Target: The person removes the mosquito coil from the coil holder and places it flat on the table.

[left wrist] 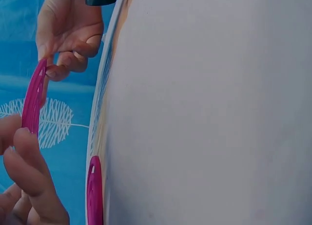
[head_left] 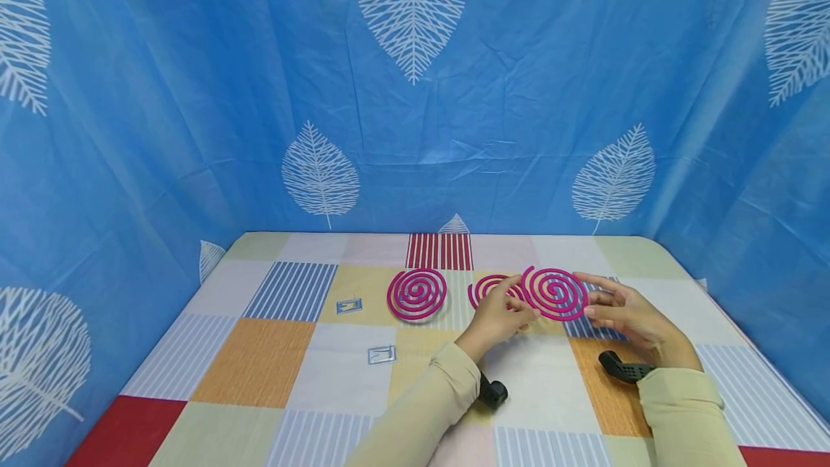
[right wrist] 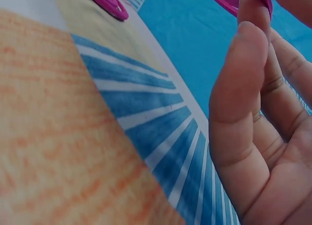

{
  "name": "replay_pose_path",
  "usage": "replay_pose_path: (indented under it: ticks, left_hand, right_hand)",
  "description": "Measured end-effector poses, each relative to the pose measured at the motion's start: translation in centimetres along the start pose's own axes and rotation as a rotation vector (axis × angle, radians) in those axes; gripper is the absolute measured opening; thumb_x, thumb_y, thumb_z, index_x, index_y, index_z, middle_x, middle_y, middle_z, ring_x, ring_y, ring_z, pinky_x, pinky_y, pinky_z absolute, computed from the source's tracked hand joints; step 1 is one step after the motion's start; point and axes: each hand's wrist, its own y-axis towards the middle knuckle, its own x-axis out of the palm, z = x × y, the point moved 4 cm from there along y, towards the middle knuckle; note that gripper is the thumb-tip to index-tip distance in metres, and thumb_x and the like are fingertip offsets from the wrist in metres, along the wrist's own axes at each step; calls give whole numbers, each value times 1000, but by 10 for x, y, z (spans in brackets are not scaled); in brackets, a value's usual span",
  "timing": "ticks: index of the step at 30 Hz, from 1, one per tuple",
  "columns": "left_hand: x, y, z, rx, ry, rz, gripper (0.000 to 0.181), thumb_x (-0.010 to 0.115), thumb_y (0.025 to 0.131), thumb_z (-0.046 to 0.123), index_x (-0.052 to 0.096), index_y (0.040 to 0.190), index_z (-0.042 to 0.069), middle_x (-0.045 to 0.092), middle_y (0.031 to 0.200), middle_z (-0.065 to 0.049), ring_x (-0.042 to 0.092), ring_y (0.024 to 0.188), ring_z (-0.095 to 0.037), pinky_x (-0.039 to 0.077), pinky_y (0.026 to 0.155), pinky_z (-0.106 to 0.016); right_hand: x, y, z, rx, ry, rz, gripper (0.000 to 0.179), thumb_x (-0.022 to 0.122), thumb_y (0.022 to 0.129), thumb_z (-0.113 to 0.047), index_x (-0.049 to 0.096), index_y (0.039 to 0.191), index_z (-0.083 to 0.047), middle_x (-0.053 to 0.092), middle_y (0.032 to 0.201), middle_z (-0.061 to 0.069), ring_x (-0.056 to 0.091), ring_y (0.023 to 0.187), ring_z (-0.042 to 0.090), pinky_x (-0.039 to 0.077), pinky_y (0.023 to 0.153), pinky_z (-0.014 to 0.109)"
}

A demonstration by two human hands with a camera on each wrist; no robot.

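A magenta mosquito coil [head_left: 555,292] is held raised, tilted toward the head camera, between both hands. My left hand [head_left: 498,319] pinches its left edge with thumb and fingers. On its right edge, my right hand [head_left: 632,316] grips with thumb and fingertips. The left wrist view shows this coil [left wrist: 33,98] nearly edge-on between the two hands. Behind the left hand lies a second coil [head_left: 476,287], partly hidden by the fingers. A third coil [head_left: 418,290] lies further left on the patchwork cloth.
Two small metal stands [head_left: 349,305] [head_left: 382,354] lie on the cloth left of the hands. The patchwork-covered table [head_left: 350,359] ends at a blue curtain [head_left: 415,164] with white leaf prints, which also hangs on both sides.
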Motion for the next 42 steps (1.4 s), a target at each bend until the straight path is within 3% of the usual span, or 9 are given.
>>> replay_pose_path:
  ticks: [6,13,19,26,36,42]
  left_hand:
    - [6,2,-4,-66,-60,-54,74,76,96,-1,46,163,8,73,91,4,65,66,-7,48,56,-20]
    - [13,6,-8,-103,-126,-105,75,73,96,-5,43,164,5,79,105,-9,63,65,-6,46,55,-18]
    - [18,10,-12,-156,-170,-122,75,74,96,-3,43,164,6,78,102,-3,63,65,-5,44,53,-17]
    - [20,12,-15,-244,-222,-152,73,74,98,2,43,164,7,76,100,4,61,64,-5,41,53,-15]
    - [22,12,-16,-306,-233,-215,75,73,103,9,36,167,3,78,115,3,62,67,-3,39,53,-13]
    - [22,11,-17,-327,-245,-212,71,73,103,9,39,166,2,78,118,2,64,69,-3,40,53,-13]
  right_hand:
    - [-4,-2,7,5,28,10,55,68,105,-1,71,130,-49,73,104,-3,70,94,11,61,78,25]
    - [-11,-4,12,57,56,63,53,72,102,-2,74,125,-49,69,105,0,69,90,10,59,70,22]
    - [-14,-7,14,75,45,78,53,71,103,-1,73,122,-50,67,101,-1,66,81,10,58,65,22]
    - [-15,-8,16,150,19,131,46,76,102,-7,72,117,-50,69,101,-1,65,77,9,58,64,22]
    - [-17,-7,19,182,40,153,40,75,102,-6,74,118,-43,74,96,-6,63,79,7,56,64,21]
    - [-16,-6,19,194,18,166,41,74,104,-9,68,143,-21,74,96,-7,65,80,7,57,66,21]
